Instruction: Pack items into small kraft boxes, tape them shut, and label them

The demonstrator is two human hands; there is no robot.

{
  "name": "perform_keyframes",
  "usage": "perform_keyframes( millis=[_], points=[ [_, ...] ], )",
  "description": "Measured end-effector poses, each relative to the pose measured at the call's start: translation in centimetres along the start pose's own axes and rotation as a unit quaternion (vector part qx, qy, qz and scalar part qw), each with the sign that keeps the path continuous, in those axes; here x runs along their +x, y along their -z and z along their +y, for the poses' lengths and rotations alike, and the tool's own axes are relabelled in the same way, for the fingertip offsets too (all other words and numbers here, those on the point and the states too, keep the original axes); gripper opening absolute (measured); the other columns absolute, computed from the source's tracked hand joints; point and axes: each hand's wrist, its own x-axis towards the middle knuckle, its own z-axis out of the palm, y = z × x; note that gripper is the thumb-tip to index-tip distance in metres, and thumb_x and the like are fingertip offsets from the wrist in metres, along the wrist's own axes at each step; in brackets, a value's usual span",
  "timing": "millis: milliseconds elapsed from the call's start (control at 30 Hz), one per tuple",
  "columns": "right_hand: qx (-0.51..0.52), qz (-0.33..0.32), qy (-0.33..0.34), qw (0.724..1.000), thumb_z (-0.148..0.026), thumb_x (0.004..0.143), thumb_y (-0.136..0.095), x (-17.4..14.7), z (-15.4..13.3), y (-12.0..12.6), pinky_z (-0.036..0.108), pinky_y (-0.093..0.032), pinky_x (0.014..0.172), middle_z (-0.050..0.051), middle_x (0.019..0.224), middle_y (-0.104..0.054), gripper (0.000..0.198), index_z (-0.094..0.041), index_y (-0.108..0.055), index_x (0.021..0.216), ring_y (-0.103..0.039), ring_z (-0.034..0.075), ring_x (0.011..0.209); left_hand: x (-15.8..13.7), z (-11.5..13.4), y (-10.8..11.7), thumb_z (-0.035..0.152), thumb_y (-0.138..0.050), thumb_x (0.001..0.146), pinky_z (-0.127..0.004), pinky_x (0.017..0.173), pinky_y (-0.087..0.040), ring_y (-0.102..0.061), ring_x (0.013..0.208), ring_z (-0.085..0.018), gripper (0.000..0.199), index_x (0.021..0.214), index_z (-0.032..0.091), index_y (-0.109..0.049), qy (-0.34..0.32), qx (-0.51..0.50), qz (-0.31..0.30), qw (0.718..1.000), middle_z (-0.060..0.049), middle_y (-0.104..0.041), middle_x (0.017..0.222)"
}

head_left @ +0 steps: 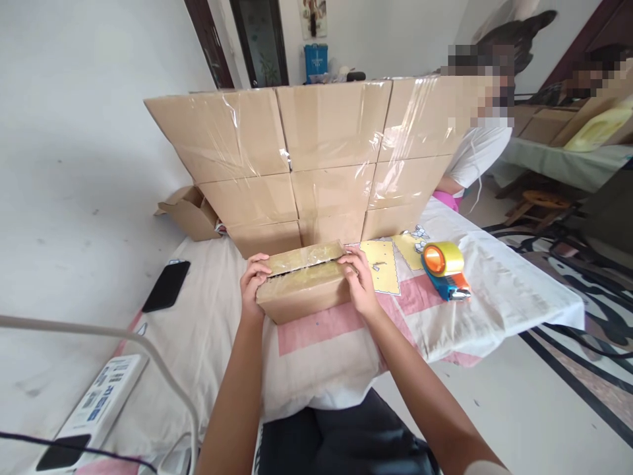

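Observation:
A small cardboard box (305, 298) lies on the cloth-covered table in front of me, with a dark gap between its top flaps and shiny tape along them. My left hand (254, 282) grips its left end, fingers curled over the top edge. At the opposite end, my right hand (358, 276) holds the right corner, fingertips at the gap. Right of the box, a tape dispenser (451, 285) carries a roll of yellow tape (444, 258). Directly behind the box rises a stack of taped cardboard boxes (333, 135).
An opened carton (190, 214) stands by the left wall. A black phone (167, 286) and a white power strip (101, 402) lie on the left, near a pale curved tube (163, 366). Behind the stack at right is a person in a white sleeve (482, 155).

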Motion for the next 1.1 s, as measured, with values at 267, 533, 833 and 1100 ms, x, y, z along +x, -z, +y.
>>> perform_keyframes(
  millis=[267,533,833,1100],
  points=[
    [-0.010,-0.003,0.013,1.000,-0.045,0.104,-0.050,-0.4,0.1,0.5,0.051,-0.037,0.122,0.012,0.135,-0.057,0.030,-0.025,-0.071,0.112,-0.053,0.028,0.138,-0.1,0.4,0.2,0.037,-0.054,0.093,-0.042,0.107,-0.041,-0.057,0.118,-0.026,0.029,0.075,0.022,-0.071,-0.006,0.035,-0.009,0.999,-0.008,-0.066,0.117],
    [-0.020,0.006,0.033,0.999,-0.046,0.104,-0.049,-0.4,0.0,0.5,0.051,-0.040,0.120,0.013,0.133,-0.057,0.032,-0.025,-0.072,0.113,-0.054,0.028,0.136,0.3,0.6,1.6,0.054,-0.047,0.099,-0.042,0.107,-0.042,-0.057,0.121,-0.028,0.045,0.081,0.024,-0.076,0.004,0.115,-0.071,0.991,-0.008,-0.064,0.124],
    [-0.022,0.009,0.040,0.999,-0.044,0.105,-0.046,-0.4,-0.3,0.6,0.050,-0.048,0.112,0.013,0.136,-0.057,0.038,-0.025,-0.063,0.132,-0.055,0.028,0.134,-0.4,0.1,1.0,0.047,-0.052,0.098,-0.046,0.116,-0.039,-0.055,0.130,-0.029,0.037,0.086,0.024,-0.079,-0.012,0.055,-0.024,0.998,-0.008,-0.065,0.132],
    [-0.352,0.260,-0.045,0.898,-0.048,0.086,-0.067,-1.1,-0.4,14.6,0.061,-0.036,0.116,0.020,0.143,-0.052,0.066,-0.018,-0.052,0.143,-0.045,0.036,0.138,-0.5,0.1,0.9,0.040,-0.054,0.097,-0.047,0.122,-0.035,-0.051,0.137,-0.029,0.031,0.101,0.026,-0.081,-0.002,0.031,-0.006,0.999,-0.007,-0.062,0.140]
  ],
)
